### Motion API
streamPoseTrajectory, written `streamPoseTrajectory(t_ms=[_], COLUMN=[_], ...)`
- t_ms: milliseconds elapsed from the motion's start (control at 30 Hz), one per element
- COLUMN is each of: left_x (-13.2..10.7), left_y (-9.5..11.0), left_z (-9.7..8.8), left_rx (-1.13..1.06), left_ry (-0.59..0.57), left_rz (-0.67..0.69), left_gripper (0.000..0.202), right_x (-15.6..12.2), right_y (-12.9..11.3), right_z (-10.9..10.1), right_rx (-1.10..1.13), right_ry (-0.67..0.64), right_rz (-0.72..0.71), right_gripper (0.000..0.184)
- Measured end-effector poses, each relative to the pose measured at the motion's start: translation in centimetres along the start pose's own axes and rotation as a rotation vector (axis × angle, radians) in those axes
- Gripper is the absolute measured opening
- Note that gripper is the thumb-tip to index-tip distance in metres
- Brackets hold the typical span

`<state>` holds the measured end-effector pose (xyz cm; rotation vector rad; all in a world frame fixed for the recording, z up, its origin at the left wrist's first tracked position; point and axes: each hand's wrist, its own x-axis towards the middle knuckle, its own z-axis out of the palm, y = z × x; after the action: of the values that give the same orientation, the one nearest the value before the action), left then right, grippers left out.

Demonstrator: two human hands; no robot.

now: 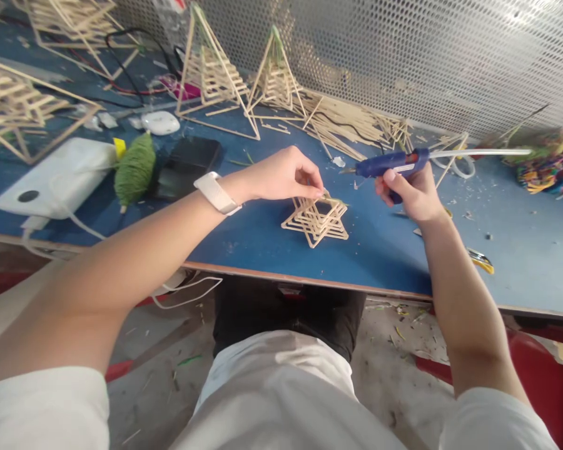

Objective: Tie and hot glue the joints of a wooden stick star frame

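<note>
A small layered star of thin wooden sticks [315, 226] sits on the blue table in front of me. Over its far edge, my left hand [296, 177] is closed in a pinch, thumb and fingertips at the star's top sticks; exactly what lies between the tips is partly hidden. To the right, my right hand [410, 190] grips a blue hot glue gun [380, 164] by its handle. Its nozzle points left, apart from the star and just right of my left fingertips. A long whitish glue stick [481, 152] juts out of the gun's rear.
Stick pyramids [213, 81] stand at the back, beside a pile of loose sticks [342, 122]. Left are green yarn [135, 167], a white power bank-like box [56, 178], a dark box [190, 164] and cables. A yellow cutter [481, 261] and colourful threads [548, 164] lie right.
</note>
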<state>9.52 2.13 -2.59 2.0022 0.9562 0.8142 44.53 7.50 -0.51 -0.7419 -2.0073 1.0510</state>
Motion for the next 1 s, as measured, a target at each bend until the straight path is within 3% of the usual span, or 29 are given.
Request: streamPoseTrajectory(t_ms=[200, 400, 533, 733, 1000], left_x=[-0.4, -0.4, -0.4, -0.5, -0.4], left_y=[1.2, 1.8, 2.0, 1.6, 1.9], left_z=[1.1, 2.6, 2.7, 2.7, 2.7], left_rx=[0.011, 0.038, 0.041, 0.021, 0.013], left_ry=[0.011, 0.040, 0.049, 0.041, 0.027], left_rz=[-0.006, 0.007, 0.021, 0.028, 0.033], left_gripper=[0.023, 0.021, 0.018, 0.025, 0.022], right_x=[-2.1, -2.7, -2.5, -2.4, -2.3], right_y=[-1.4, -0.9, -0.4, -0.2, -0.2], right_z=[1.2, 5.6, 7.3, 7.6, 7.3], right_rx=[-0.028, 0.099, 0.152, 0.149, 0.094], right_ry=[0.064, 0.143, 0.118, 0.172, 0.145], right_rz=[-0.026, -0.007, 0.047, 0.109, 0.065], right_gripper=[0.037, 0.041, 0.052, 0.064, 0.048])
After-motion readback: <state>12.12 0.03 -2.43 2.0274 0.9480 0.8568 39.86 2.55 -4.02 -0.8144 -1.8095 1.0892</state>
